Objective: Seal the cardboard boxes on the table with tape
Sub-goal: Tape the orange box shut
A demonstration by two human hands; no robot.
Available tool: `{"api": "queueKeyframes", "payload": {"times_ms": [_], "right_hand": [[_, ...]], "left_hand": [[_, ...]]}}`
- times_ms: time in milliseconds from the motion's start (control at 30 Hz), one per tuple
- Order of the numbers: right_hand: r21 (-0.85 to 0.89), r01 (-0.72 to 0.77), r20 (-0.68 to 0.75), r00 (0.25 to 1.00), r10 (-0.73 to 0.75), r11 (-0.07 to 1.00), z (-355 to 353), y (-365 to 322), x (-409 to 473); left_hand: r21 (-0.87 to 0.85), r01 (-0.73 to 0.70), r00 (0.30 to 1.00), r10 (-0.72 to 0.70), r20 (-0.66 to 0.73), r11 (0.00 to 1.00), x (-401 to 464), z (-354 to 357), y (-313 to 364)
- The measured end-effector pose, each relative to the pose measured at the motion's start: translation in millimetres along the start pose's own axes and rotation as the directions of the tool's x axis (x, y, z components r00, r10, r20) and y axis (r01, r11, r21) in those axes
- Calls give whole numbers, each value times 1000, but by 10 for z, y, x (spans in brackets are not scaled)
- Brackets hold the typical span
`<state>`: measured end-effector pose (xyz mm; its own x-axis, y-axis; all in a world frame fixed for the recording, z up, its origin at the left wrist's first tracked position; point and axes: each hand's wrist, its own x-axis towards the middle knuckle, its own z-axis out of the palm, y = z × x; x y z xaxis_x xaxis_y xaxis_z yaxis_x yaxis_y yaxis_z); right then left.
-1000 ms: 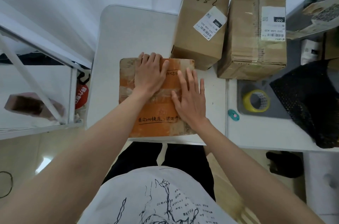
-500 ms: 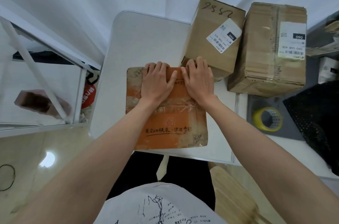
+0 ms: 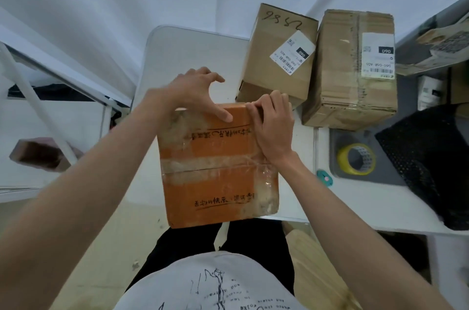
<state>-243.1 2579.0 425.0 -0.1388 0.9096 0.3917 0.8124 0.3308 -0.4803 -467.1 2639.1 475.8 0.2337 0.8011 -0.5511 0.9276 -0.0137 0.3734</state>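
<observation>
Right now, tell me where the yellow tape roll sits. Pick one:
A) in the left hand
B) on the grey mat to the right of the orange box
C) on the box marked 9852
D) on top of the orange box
B: the yellow tape roll lies on the grey mat, to the right of the orange box, and neither hand touches it.

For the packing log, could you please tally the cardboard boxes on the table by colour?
Orange box: 1
Plain brown boxes, one marked 9852 and one beside it: 2
Total: 3
</observation>
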Motion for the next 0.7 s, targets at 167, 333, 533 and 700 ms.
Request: {"api": "queueKeyframes", "payload": {"times_ms": [167,333,533,700], "right_hand": [[19,125,-169,978,-120,992,-253,-66,-197],[71,45,-184,982,-31,996,-516,-109,-457],[-93,-123,312,939,146,988,-801,-188,-18],[-107,-199,452,863,226,974,-747,-127,74]], "left_hand": [[-4,-3,886,4,464,1000,61,-294,225],[22,-70,829,46,557,997,20,-136,490],[204,-218,948,157,275,954,-202,-182,692],[342,-310,951,288,114,887,-349,-146,735]]}}
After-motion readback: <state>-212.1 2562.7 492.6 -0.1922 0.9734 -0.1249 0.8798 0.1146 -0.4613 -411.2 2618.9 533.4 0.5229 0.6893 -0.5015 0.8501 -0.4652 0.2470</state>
